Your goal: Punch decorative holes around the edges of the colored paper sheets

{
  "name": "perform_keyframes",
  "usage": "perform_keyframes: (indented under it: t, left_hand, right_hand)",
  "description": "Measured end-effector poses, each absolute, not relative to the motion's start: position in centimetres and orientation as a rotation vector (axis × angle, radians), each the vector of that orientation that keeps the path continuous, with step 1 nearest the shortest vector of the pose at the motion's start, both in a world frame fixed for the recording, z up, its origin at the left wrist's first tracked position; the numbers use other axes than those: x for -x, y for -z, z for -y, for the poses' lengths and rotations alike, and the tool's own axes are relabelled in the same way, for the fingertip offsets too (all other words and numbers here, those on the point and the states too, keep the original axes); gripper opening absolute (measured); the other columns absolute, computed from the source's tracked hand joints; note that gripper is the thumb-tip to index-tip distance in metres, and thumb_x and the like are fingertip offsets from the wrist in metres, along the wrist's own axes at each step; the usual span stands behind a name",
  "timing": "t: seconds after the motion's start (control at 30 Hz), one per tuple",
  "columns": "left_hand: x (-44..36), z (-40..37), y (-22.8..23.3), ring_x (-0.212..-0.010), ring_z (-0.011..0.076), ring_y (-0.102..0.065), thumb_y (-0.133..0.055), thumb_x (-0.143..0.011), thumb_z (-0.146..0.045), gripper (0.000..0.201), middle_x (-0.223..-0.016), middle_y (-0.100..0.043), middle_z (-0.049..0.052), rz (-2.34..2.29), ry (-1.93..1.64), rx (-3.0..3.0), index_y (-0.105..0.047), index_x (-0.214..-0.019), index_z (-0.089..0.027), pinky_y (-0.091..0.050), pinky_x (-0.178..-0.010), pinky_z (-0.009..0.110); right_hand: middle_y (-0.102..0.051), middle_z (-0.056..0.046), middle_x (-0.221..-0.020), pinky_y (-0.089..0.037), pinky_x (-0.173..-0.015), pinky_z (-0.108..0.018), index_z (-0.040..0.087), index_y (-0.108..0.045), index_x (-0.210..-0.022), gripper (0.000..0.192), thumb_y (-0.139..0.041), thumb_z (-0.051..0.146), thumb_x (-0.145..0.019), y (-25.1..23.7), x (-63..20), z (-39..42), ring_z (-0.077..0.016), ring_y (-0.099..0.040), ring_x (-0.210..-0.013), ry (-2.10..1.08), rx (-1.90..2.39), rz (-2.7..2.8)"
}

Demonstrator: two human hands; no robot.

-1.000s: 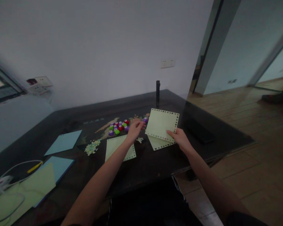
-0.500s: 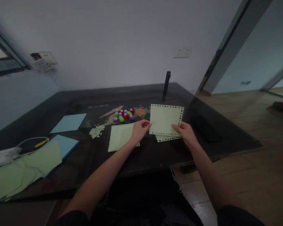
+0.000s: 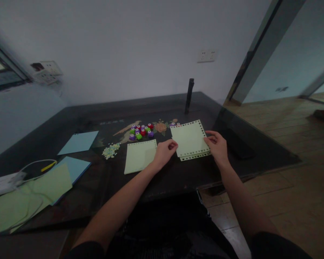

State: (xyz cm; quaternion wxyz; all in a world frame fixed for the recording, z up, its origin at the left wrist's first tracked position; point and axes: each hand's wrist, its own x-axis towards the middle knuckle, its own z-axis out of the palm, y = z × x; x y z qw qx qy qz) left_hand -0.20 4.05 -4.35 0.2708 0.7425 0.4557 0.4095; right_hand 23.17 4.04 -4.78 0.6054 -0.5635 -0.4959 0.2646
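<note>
A pale green sheet of paper (image 3: 189, 137), with small shapes punched along its top, right and bottom edges, lies slightly turned over another punched sheet (image 3: 196, 156). My left hand (image 3: 165, 153) is closed in a pinch at its left edge. At the right edge, my right hand (image 3: 217, 146) grips the sheet between thumb and fingers. Left of my left hand lies a stack of pale green paper (image 3: 140, 156) with a punched row along the top. Small purple, green and red craft punches (image 3: 142, 132) stand clustered behind that stack; others are partly hidden behind the held sheet.
Paper confetti (image 3: 111, 150) is heaped left of the stack. Blue sheets (image 3: 79, 142) and loose green sheets (image 3: 51, 183) lie farther left, beside a white cable with a yellow tag (image 3: 48, 166). A black upright post (image 3: 189, 96) stands at the back of the dark table (image 3: 102, 194).
The held sheet has come down onto the other punched sheet and turned a little counterclockwise. My left hand has shifted slightly right; my right hand has moved along the right edge.
</note>
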Motion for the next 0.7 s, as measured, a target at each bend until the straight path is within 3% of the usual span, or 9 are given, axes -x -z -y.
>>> perform_keyframes:
  t: [0.2, 0.43, 0.7]
  left_hand:
    - [-0.4, -3.7, 4.4, -0.067, 0.0132, -0.064, -0.057, -0.077, -0.019, 0.010, -0.071, -0.069, 0.001, -1.275, -0.984, -2.129, -0.067, -0.080, -0.018, -0.047, -0.065, 0.022]
    - [-0.6, -3.9, 4.8, -0.068, 0.0142, -0.063, -0.055, -0.078, -0.020, 0.014, -0.074, -0.070, 0.002, -1.300, -0.890, -2.228, -0.068, -0.081, -0.019, -0.046, -0.066, 0.023]
    - [-0.9, -3.7, 4.9, -0.068, 0.0149, -0.062, -0.055, -0.079, -0.022, 0.017, -0.073, -0.069, 0.001, -1.330, -0.786, -2.284, -0.068, -0.090, -0.020, -0.045, -0.067, 0.024]
  right_hand:
    - [-0.063, -0.005, -0.072, -0.046, -0.059, -0.030, 0.015, -0.064, -0.095, 0.030, -0.059, 0.029, -0.069, 5.2, -23.4, -4.3, -0.0177, -0.059, -0.062, -0.480, 1.426, 1.282]
    - [-0.063, -0.004, -0.070, -0.045, -0.061, -0.029, 0.017, -0.065, -0.100, 0.032, -0.052, 0.023, -0.071, 5.2, -23.6, -4.3, -0.0170, -0.057, -0.061, -0.309, 1.611, 1.448]
    - [-0.068, -0.005, -0.076, -0.045, -0.067, -0.030, 0.021, -0.069, -0.090, 0.024, -0.051, 0.021, -0.073, 6.1, -24.2, -4.4, -0.0186, -0.060, -0.068, -0.222, 1.787, 1.546]
